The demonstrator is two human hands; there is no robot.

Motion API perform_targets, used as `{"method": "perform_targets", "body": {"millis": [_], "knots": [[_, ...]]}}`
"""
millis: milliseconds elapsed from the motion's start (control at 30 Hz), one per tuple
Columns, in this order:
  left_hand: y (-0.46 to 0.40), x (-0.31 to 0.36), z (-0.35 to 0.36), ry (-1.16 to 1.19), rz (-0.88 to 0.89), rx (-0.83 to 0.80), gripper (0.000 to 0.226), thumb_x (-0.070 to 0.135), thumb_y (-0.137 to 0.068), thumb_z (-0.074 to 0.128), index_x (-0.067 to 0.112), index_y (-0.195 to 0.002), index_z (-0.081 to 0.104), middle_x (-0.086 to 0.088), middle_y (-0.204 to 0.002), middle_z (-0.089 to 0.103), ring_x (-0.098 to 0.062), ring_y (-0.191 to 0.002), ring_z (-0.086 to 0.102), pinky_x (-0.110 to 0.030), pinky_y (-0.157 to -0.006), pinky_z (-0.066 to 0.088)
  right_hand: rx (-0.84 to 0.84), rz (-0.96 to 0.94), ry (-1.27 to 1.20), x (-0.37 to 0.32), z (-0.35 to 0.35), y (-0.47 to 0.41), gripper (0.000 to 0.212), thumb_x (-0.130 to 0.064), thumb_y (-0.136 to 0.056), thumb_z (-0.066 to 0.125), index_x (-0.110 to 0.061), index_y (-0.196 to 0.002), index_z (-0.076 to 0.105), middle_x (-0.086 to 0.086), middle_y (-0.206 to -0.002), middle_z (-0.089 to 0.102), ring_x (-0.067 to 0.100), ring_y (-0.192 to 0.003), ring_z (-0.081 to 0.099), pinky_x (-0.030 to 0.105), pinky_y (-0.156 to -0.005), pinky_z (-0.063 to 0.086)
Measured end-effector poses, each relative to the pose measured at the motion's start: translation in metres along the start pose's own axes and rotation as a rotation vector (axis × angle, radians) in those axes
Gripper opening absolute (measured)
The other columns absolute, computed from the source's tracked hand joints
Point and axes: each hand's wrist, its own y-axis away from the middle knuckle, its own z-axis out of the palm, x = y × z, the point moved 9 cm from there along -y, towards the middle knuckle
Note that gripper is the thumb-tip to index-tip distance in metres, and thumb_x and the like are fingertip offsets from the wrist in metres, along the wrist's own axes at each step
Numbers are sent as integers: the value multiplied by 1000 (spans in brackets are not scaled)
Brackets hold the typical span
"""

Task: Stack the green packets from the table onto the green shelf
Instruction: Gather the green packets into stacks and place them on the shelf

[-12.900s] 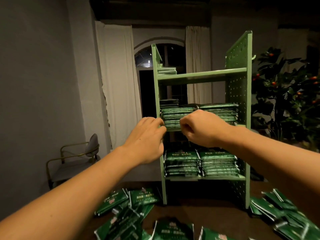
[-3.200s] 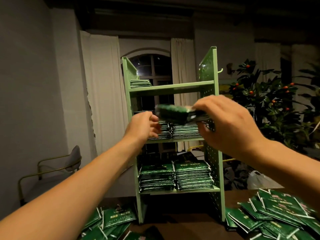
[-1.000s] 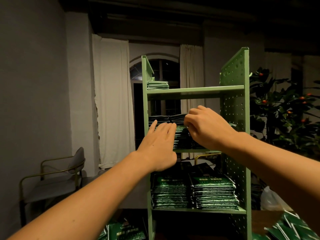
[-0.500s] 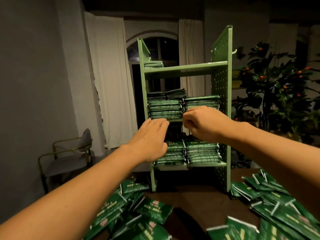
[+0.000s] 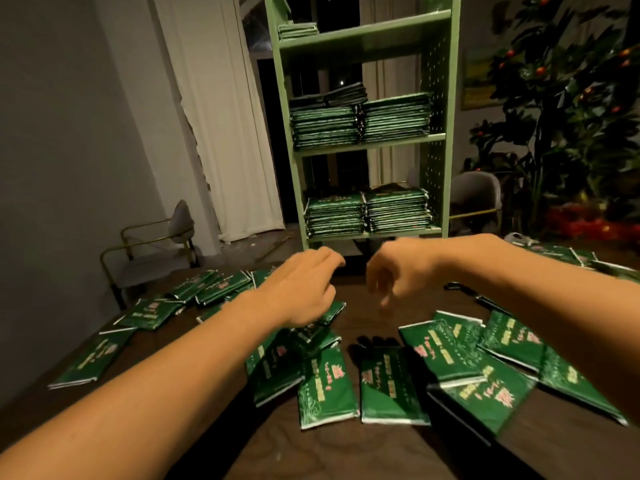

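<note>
The green shelf [image 5: 363,39] stands at the far edge of the table [image 5: 346,452], with 3 boards in view. The top board carries a thin pile of packets [image 5: 298,30] at its left end. The middle board holds 2 tall stacks side by side [image 5: 360,121], touching each other, with a few darker packets lying on top of the left stack. The bottom board holds 2 more stacks [image 5: 369,213], also pressed together and filling most of its width.

Loose green packets [image 5: 388,382] lie scattered flat on the dark wooden table, many overlapping: a cluster near the middle, a spread to the left [image 5: 152,311], and another to the right [image 5: 512,344].

Both hands hang above the table in front of the shelf, a small gap between them. The left hand [image 5: 304,289] is palm down with fingers relaxed and slightly bent, holding nothing, just above the middle cluster. The right hand [image 5: 398,271] is blurred, its fingers drooping loosely downward, and nothing is in it.

Behind the shelf are pale curtains [image 5: 221,116] and a dark arched window. A chair [image 5: 156,247] with a brass frame stands at the left wall, a second chair [image 5: 474,199] sits right of the shelf, and a leafy plant [image 5: 568,98] with small orange fruit fills the right side.
</note>
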Motion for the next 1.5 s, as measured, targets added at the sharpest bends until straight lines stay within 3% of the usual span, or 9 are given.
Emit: {"method": "perform_targets", "body": {"millis": [167,367,500,733,967,1200,1300,1400,1500], "knots": [[22,11,69,86,34,-41,39,18,-101,43,13,-140,48,-5,-142,50,-24,-130,44,-35,-112,31,-265,49,26,-9,77,1,68,-51,-67,88,-28,-126,63,-9,-118,66,18,-104,63,29,-85,51],[25,17,120,283,-44,30,36,34,-102,30,16,-112,60,0,-111,60,-18,-106,52,-36,-98,40,-258,78,-132,6,111,-7,93,-50,-61,92,-28,-141,50,-9,-133,59,17,-117,57,37,-104,48],[9,22,116,258,-118,162,27,27,-106,39,19,-82,47,0,-86,51,-22,-86,49,-39,-83,40,-213,69,-206,11,115,-11,78,-48,-61,93,-23,-126,58,-7,-120,64,16,-108,62,35,-100,51],[0,4,123,349,-301,257,24,25,-106,34,20,-85,43,2,-88,46,-26,-92,50,-43,-88,40,-6,46,-461,17,123,-12,47,-35,-75,84,-26,-107,52,-6,-101,64,13,-92,63,35,-83,55],[2,-5,127,473,-396,271,14,17,-103,38,21,-96,49,1,-101,55,-22,-98,51,-42,-88,42,92,24,-608,17,123,-15,64,-47,-81,78,-31,-136,50,-14,-131,58,5,-118,55,27,-102,47],[23,-25,119,871,-565,327,35,45,-108,30,20,-98,52,4,-94,58,-14,-90,54,-31,-69,36,509,35,-830,45,87,1,36,-19,-81,82,-26,-113,67,-9,-105,72,-1,-97,67,24,-89,57],[27,-27,120,987,-582,314,37,54,-106,26,30,-94,52,16,-89,53,5,-80,48,-17,-68,33,684,43,-980,60,74,20,30,-13,-81,81,-21,-107,70,-6,-99,75,3,-92,71,24,-83,59],[22,-23,109,1238,-450,411,28,45,-103,45,23,-100,61,13,-85,67,9,-72,59,-19,-69,44,636,9,-1010,55,75,23,25,-11,-80,80,-17,-104,72,-3,-97,76,10,-91,73,29,-82,60],[18,-18,111,1395,-377,341,19,26,-94,70,10,-104,66,-4,-94,77,-15,-87,73,-35,-80,58,598,-31,-974,45,78,20,20,-10,-82,78,-15,-101,73,-1,-96,76,11,-90,73,28,-82,60]]}}
